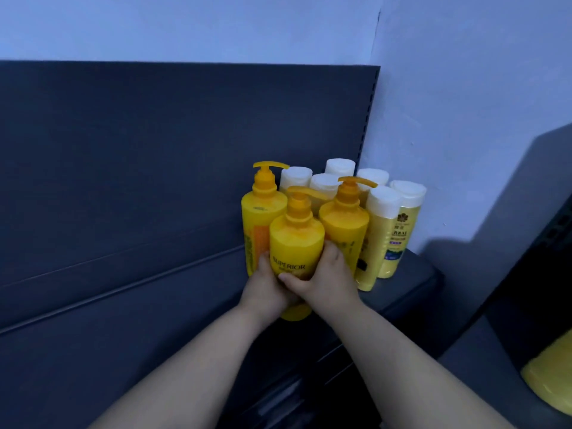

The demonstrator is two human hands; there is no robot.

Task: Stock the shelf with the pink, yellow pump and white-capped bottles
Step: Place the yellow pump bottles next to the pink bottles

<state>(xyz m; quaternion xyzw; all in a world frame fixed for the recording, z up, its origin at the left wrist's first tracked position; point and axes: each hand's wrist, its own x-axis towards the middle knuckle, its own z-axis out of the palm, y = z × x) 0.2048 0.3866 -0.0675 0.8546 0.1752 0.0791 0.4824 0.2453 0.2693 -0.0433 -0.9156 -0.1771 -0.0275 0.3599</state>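
Observation:
A yellow pump bottle (295, 243) marked SUPERIOR stands at the front of the dark shelf (154, 305). My left hand (263, 289) grips its lower left side and my right hand (322, 280) wraps its lower right side, thumb across the front. Two more yellow pump bottles stand just behind it, one on the left (261, 218) and one on the right (348, 224). Several white-capped yellow bottles (383, 230) are grouped behind and to the right, up to the shelf's right end. No pink bottle is in view.
The shelf's dark back panel (154, 150) rises behind the bottles, with a pale wall (464, 119) at the right. At the lower right edge a yellow object (551, 379) shows partly, beside another dark shelf unit (551, 274).

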